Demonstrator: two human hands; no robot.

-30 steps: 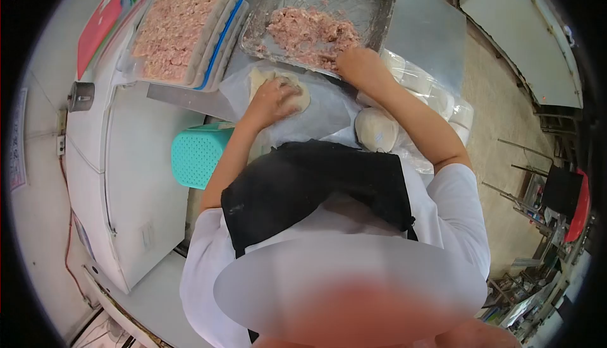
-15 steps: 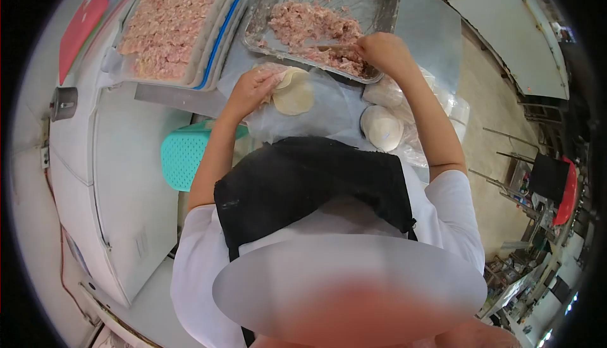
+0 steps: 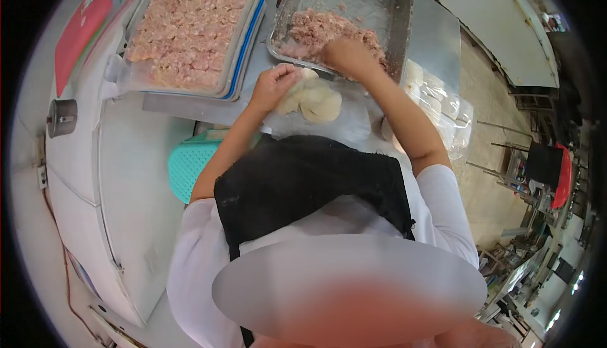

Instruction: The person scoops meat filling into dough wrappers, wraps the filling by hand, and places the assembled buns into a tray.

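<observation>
My left hand (image 3: 275,87) is closed, its fingertips pinching a thin round dough wrapper (image 3: 292,103) by the edge. Beside it, more pale wrappers (image 3: 321,104) lie overlapping on a clear plastic sheet (image 3: 351,123). My right hand (image 3: 348,57) is slightly blurred and closed, over the near edge of the minced meat (image 3: 325,30) in a deep metal tray (image 3: 401,16). The flat spatula it gripped in the earlier frame is mostly hidden by the hand now.
Left of the metal tray, stacked plastic trays (image 3: 239,76) hold rows of formed meat pieces (image 3: 190,29). Bagged stacks of wrappers (image 3: 439,104) sit by my right forearm. A turquoise basket (image 3: 185,170) stands below the table edge, beside a white cabinet (image 3: 136,196).
My right hand has moved left and nearer, toward my left hand. My left hand is still pinching dough. The whole view has shifted slightly, with the trays appearing farther right.
</observation>
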